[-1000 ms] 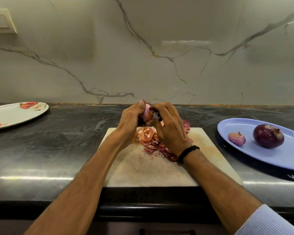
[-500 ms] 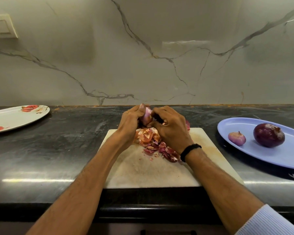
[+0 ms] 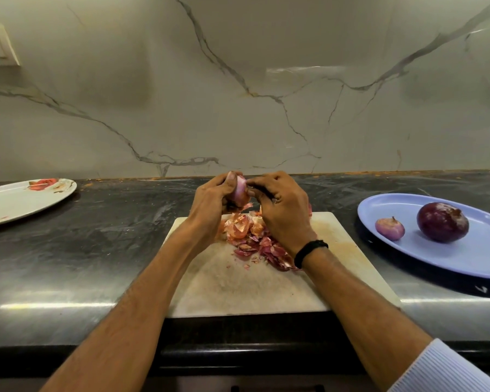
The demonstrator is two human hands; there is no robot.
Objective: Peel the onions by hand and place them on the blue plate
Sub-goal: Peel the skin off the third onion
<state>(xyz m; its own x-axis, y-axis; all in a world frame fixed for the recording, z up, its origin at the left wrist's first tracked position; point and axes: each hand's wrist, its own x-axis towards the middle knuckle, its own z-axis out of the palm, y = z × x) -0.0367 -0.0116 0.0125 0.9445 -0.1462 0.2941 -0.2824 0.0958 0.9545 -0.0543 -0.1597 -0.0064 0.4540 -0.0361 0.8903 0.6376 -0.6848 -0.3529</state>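
left hand (image 3: 212, 202) grips onion (image 3: 239, 189) | right hand (image 3: 283, 210) fingers (image 3: 256, 183) pinch its skin | above cutting board (image 3: 238, 284)

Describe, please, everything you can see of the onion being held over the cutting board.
The onion is small, pale pink with faint lengthwise stripes, and looks mostly stripped of dry skin. It is held in the air above the far edge of the cutting board, over the pile of peels. The left hand cups it from the left, hiding much of it; the right hand pinches at its upper right side.
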